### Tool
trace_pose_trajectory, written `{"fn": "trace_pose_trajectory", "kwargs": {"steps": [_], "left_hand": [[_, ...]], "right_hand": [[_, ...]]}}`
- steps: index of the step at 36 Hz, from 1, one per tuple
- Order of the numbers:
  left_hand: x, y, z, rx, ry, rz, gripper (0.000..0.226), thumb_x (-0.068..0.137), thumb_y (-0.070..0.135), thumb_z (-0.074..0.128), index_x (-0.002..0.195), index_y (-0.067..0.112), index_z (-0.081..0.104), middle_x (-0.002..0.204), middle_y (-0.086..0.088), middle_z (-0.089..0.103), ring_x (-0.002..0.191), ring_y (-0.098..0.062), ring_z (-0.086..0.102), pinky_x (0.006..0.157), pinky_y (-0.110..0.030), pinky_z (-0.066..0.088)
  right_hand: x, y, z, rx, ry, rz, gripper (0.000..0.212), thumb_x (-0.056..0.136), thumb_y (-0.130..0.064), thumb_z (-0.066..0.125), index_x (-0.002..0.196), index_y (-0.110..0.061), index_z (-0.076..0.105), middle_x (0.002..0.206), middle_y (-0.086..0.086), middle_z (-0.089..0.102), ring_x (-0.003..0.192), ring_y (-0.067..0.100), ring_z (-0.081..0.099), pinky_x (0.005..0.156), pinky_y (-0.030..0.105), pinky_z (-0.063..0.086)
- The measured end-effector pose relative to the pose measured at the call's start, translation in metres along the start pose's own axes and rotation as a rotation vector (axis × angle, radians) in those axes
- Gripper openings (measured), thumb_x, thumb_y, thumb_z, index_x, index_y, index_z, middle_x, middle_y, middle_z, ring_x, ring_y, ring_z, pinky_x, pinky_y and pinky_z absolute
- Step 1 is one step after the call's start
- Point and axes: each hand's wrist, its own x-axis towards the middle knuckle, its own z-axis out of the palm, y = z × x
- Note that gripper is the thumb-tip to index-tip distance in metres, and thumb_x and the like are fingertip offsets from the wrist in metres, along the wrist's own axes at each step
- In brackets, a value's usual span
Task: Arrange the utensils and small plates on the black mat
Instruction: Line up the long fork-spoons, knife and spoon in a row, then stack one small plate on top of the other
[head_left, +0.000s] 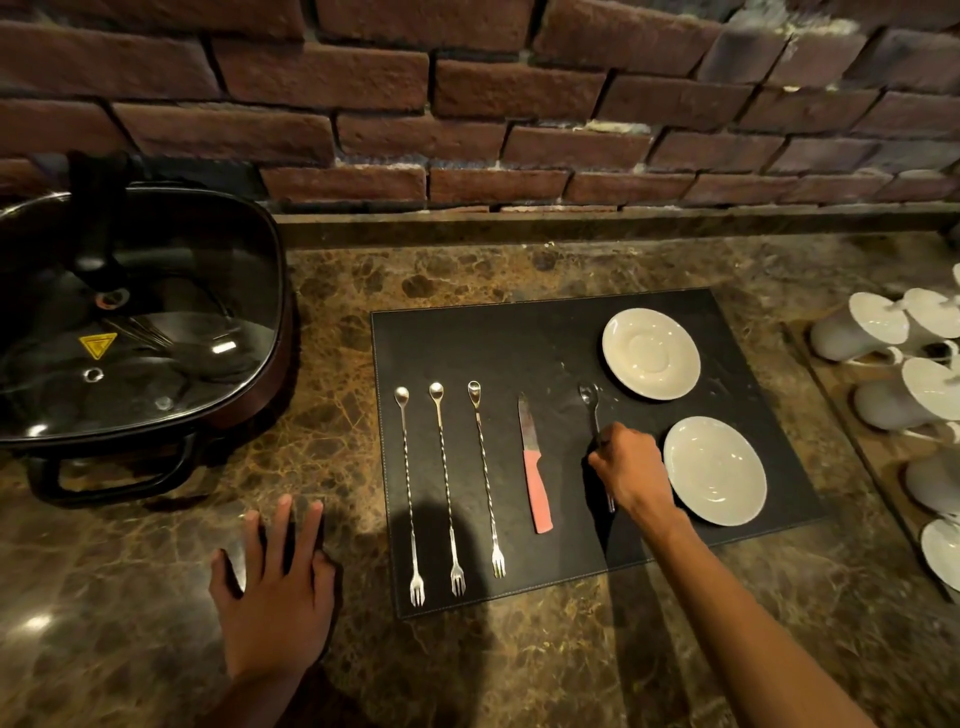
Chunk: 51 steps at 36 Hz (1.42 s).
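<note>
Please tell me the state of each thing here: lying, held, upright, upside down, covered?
Three bar spoons: lying side by side on the mat, bowls away from the person.
Knife: lying flat, tip away.
Fourth spoon: gripped by the right hand.
Two saucers: right way up, empty.
Cups: upside down.
Pot: lid on.
Left hand: flat on the counter, empty.

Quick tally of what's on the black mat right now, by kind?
Long twisted bar spoons with fork ends: 3
Pink-handled knife: 1
Spoon under the right hand: 1
Small white plates: 2
Total: 7
</note>
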Motion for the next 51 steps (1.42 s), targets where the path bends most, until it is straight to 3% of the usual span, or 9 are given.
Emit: {"fn": "trace_pose_trajectory", "kwargs": {"steps": [11, 17, 25, 33, 37, 43, 45, 49, 51], "left_hand": [[0.000, -0.005, 0.007, -0.004, 0.001, -0.016, 0.059, 0.103, 0.044, 0.023, 0.161, 0.043, 0.015, 0.171, 0.005, 0.014, 0.159, -0.021, 0.002, 0.122, -0.060, 0.005], [0.000, -0.005, 0.007, 0.003, 0.004, -0.012, 0.059, 0.102, 0.044, 0.023, 0.161, 0.041, 0.017, 0.171, 0.004, 0.016, 0.159, -0.023, 0.007, 0.123, -0.052, -0.003], [0.000, -0.002, 0.000, 0.026, 0.006, 0.016, 0.060, 0.101, 0.042, 0.024, 0.160, 0.035, 0.026, 0.169, -0.002, 0.027, 0.156, -0.032, 0.018, 0.118, -0.064, 0.013], [-0.003, 0.003, -0.004, 0.031, -0.001, -0.006, 0.060, 0.101, 0.048, 0.024, 0.160, 0.036, 0.026, 0.170, 0.001, 0.021, 0.158, -0.028, 0.013, 0.121, -0.060, 0.007], [-0.006, 0.005, -0.002, 0.020, 0.002, -0.024, 0.061, 0.100, 0.051, 0.024, 0.159, 0.036, 0.026, 0.169, 0.003, 0.021, 0.158, -0.025, 0.011, 0.123, -0.057, 0.003], [-0.014, 0.014, 0.003, -0.012, 0.064, -0.002, 0.060, 0.101, 0.044, 0.032, 0.158, 0.026, 0.035, 0.165, -0.005, 0.034, 0.154, -0.032, 0.026, 0.123, -0.060, 0.009], [-0.017, 0.018, 0.005, -0.004, 0.056, -0.010, 0.060, 0.101, 0.044, 0.032, 0.158, 0.026, 0.035, 0.166, -0.004, 0.033, 0.155, -0.029, 0.025, 0.123, -0.059, 0.009], [-0.018, 0.025, 0.003, -0.103, -0.042, -0.176, 0.063, 0.099, 0.059, 0.015, 0.159, 0.043, 0.023, 0.169, 0.019, 0.006, 0.156, -0.003, -0.004, 0.125, -0.051, -0.006], [-0.023, 0.035, -0.001, -0.144, -0.041, -0.208, 0.068, 0.098, 0.063, 0.009, 0.159, 0.040, 0.026, 0.169, 0.018, 0.010, 0.156, -0.003, -0.002, 0.125, -0.050, -0.005]], "right_hand": [[-0.001, 0.013, 0.006, 0.024, 0.023, -0.021, 0.015, 0.086, -0.010, 0.063, 0.098, 0.000, 0.061, 0.102, 0.022, 0.064, 0.092, 0.040, 0.060, 0.077, 0.041, 0.048], [-0.005, 0.022, 0.009, 0.048, 0.009, -0.042, 0.015, 0.087, -0.010, 0.061, 0.099, -0.002, 0.059, 0.100, 0.018, 0.062, 0.088, 0.035, 0.059, 0.077, 0.041, 0.049], [-0.005, 0.029, 0.010, 0.041, -0.011, -0.070, 0.015, 0.088, -0.012, 0.061, 0.099, -0.002, 0.059, 0.102, 0.017, 0.061, 0.087, 0.032, 0.060, 0.078, 0.039, 0.050], [-0.003, 0.036, 0.003, 0.011, 0.009, -0.091, 0.027, 0.088, -0.020, 0.062, 0.106, 0.000, 0.061, 0.109, 0.021, 0.063, 0.102, 0.038, 0.058, 0.084, 0.039, 0.045], [-0.007, 0.042, -0.008, 0.029, 0.054, -0.124, 0.023, 0.089, -0.025, 0.062, 0.102, -0.006, 0.062, 0.104, 0.016, 0.063, 0.096, 0.033, 0.059, 0.084, 0.040, 0.047], [-0.016, 0.061, -0.032, 0.107, 0.059, -0.158, 0.020, 0.088, -0.026, 0.066, 0.102, -0.012, 0.064, 0.097, 0.008, 0.066, 0.087, 0.025, 0.063, 0.081, 0.041, 0.054], [-0.016, 0.075, -0.037, 0.113, 0.072, -0.170, 0.020, 0.088, -0.026, 0.066, 0.103, -0.012, 0.065, 0.097, 0.007, 0.067, 0.086, 0.024, 0.063, 0.080, 0.036, 0.051], [-0.008, 0.110, -0.049, 0.124, 0.111, -0.139, 0.026, 0.089, -0.025, 0.066, 0.109, -0.008, 0.067, 0.099, 0.011, 0.071, 0.086, 0.026, 0.066, 0.083, 0.036, 0.050], [-0.002, 0.130, -0.055, 0.126, 0.135, -0.127, 0.026, 0.089, -0.024, 0.067, 0.109, -0.007, 0.067, 0.098, 0.012, 0.071, 0.082, 0.023, 0.065, 0.081, 0.035, 0.050]]}}
